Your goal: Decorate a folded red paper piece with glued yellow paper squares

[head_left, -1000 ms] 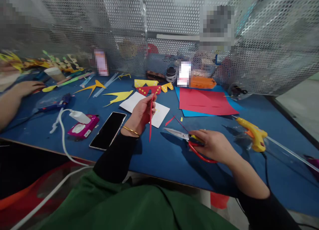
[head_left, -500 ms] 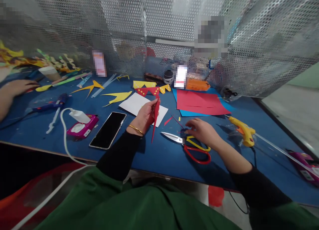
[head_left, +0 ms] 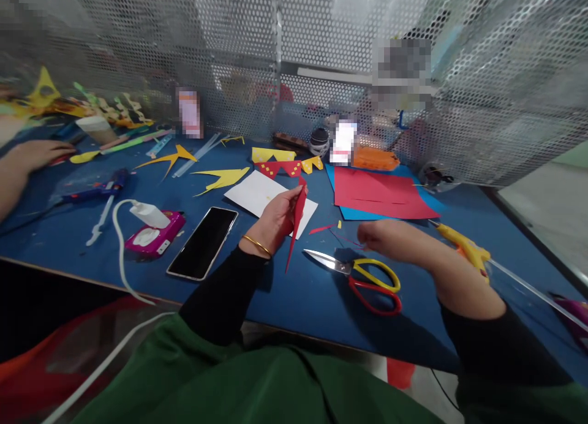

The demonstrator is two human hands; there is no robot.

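A red paper piece stands edge-on, pinched in my left hand above a white sheet. My right hand has its fingers curled together over the table, right of a thin red strip; its fingertips are partly hidden, and what they hold cannot be made out. Scissors with one yellow and one red handle lie just below my right hand, not held. Behind the white sheet are a red crown-like strip with yellow squares and yellow cut pieces.
Red sheets lie on blue ones at the back right. A yellow glue gun is beside my right forearm. To the left are a black phone, a purple power strip, a blue glue gun and another person's hand.
My right hand has moved off the scissors handles, and its fingers are more curled. The view has shifted slightly. My left hand still grips the red paper.
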